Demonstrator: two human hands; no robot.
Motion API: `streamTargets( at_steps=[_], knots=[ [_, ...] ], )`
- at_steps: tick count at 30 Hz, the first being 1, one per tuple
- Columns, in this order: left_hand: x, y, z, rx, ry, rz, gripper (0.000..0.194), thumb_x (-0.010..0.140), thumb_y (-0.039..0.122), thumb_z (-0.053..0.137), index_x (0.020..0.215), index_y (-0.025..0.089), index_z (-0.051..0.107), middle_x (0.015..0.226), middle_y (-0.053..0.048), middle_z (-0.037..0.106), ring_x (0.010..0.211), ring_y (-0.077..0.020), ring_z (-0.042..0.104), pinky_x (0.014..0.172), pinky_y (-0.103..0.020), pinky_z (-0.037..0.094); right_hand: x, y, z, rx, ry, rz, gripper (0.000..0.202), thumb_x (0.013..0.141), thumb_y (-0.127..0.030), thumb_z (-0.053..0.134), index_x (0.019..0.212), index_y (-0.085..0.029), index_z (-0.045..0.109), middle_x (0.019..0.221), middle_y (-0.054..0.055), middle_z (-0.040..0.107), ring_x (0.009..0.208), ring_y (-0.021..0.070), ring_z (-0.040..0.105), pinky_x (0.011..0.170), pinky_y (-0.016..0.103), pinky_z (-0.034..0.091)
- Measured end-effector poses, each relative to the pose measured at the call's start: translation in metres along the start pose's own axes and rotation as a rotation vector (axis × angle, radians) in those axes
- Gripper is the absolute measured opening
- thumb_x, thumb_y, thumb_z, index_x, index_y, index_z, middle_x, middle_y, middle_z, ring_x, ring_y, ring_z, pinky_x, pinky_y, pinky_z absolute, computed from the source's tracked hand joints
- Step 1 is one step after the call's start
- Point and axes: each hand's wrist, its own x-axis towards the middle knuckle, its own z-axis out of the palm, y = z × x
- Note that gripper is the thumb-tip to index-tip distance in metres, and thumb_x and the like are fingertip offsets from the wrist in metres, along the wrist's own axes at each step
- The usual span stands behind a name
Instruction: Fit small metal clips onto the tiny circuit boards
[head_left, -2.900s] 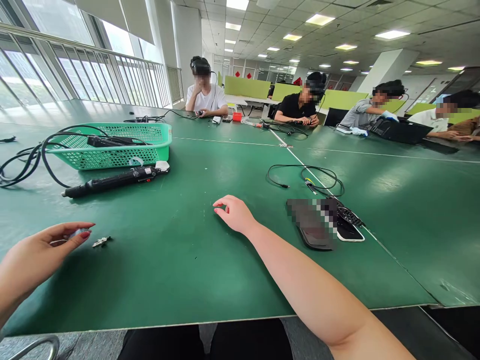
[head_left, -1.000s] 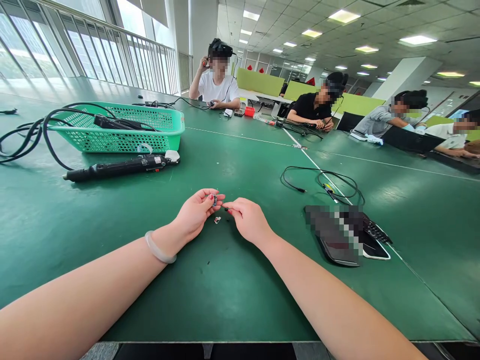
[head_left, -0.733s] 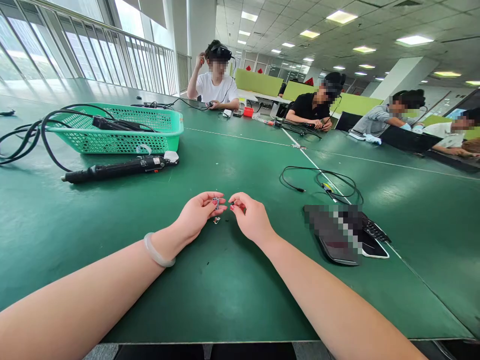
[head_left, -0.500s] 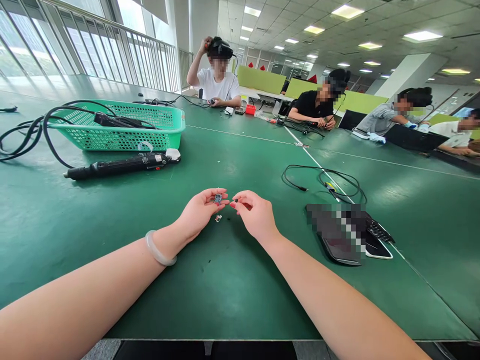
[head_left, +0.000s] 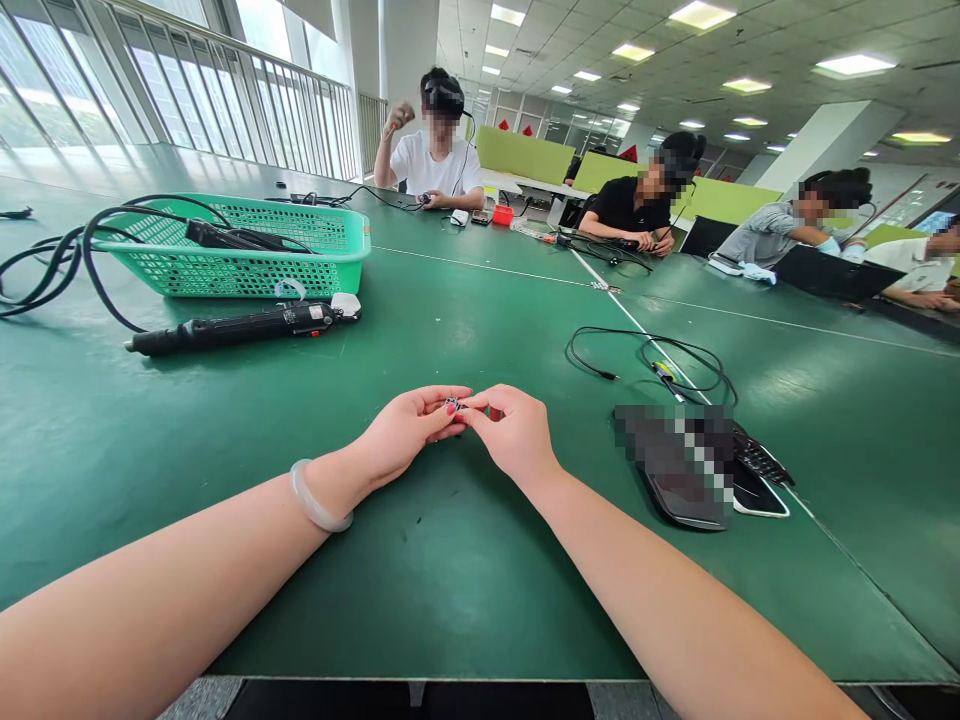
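Observation:
Over the green table, my left hand pinches a small circuit-board-like part between thumb and fingers. Only a silvery-dark edge of that part shows. Fingertips of my right hand are closed and meet the left ones at the part's right side. A tiny black piece was in them a moment ago; it is now hidden by the fingers. Both hands hover just above the tabletop.
To the left lie a black electric screwdriver and a green plastic basket with cabled tools. On the right are a black cable, a dark case and a phone. Several people sit across the table.
My left fingers have closed around the board that lay on them, and it has tilted. My right hand has come left until the fingertips meet. A small loose piece on the table is now hidden.

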Motion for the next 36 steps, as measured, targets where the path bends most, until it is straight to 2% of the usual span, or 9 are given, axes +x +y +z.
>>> streamTargets(
  at_steps=[5,9,14,21,26,32,36],
  knots=[
    [0.0008,0.0011,-0.0025,0.006,0.040,-0.003,0.027,0.079,0.014,0.069,0.106,0.013,0.068,0.089,-0.004,0.072,0.077,-0.0095,0.063,0.085,-0.030,0.049,-0.0010,0.0033,0.0011,-0.074,-0.034,-0.111,0.012,0.080,-0.020,0.066,0.079,-0.026,0.076,0.075,0.000,0.071,0.069,0.0143,0.061,0.064,0.028,0.047],
    [0.0001,0.0032,-0.0013,0.094,0.089,0.034,0.030,0.077,0.016,0.069,0.107,0.012,0.067,0.079,-0.001,0.068,0.068,-0.0076,0.058,0.078,-0.028,0.047,-0.0022,0.0039,0.0022,-0.095,-0.074,-0.140,0.016,0.085,-0.021,0.061,0.087,-0.026,0.076,0.079,0.000,0.071,0.070,0.0133,0.061,0.065,0.027,0.048],
    [0.0006,0.0022,-0.0016,0.193,0.094,0.064,0.033,0.076,0.018,0.069,0.107,0.012,0.066,0.080,0.000,0.067,0.066,-0.0071,0.054,0.075,-0.028,0.045,-0.0022,0.0015,0.0022,-0.070,-0.076,-0.124,0.011,0.083,-0.021,0.065,0.080,-0.025,0.075,0.081,0.000,0.070,0.064,0.0110,0.057,0.062,0.026,0.047],
    [0.0016,0.0001,-0.0034,0.164,0.085,0.067,0.034,0.077,0.022,0.069,0.110,0.013,0.066,0.082,-0.001,0.067,0.066,-0.0071,0.054,0.075,-0.028,0.045,-0.0015,-0.0011,0.0008,-0.110,-0.096,-0.107,0.009,0.081,-0.022,0.067,0.084,-0.024,0.075,0.085,0.000,0.069,0.060,0.0099,0.054,0.060,0.026,0.046],
    [0.0004,0.0016,-0.0019,0.094,0.081,0.029,0.035,0.079,0.021,0.068,0.112,0.013,0.066,0.083,-0.002,0.069,0.069,-0.0078,0.058,0.081,-0.030,0.047,-0.0016,-0.0017,0.0013,-0.144,-0.098,-0.154,0.012,0.084,-0.020,0.062,0.081,-0.023,0.073,0.086,0.002,0.069,0.071,0.0129,0.061,0.065,0.026,0.048],
    [-0.0003,0.0017,-0.0008,0.022,0.102,-0.011,0.034,0.078,0.017,0.069,0.111,0.014,0.067,0.100,-0.007,0.070,0.084,-0.0111,0.063,0.094,-0.033,0.046,-0.0005,-0.0005,0.0005,-0.126,-0.073,-0.144,0.014,0.086,-0.020,0.058,0.083,-0.024,0.071,0.087,0.001,0.070,0.076,0.0144,0.063,0.070,0.028,0.050],
    [-0.0017,0.0025,-0.0017,0.053,0.082,-0.023,0.042,0.076,0.012,0.068,0.117,0.013,0.065,0.102,-0.007,0.069,0.084,-0.0113,0.061,0.095,-0.034,0.043,-0.0006,-0.0004,0.0006,-0.121,-0.075,-0.140,0.015,0.087,-0.018,0.056,0.084,-0.024,0.071,0.086,0.000,0.073,0.076,0.0146,0.064,0.073,0.028,0.049]
  ],
)
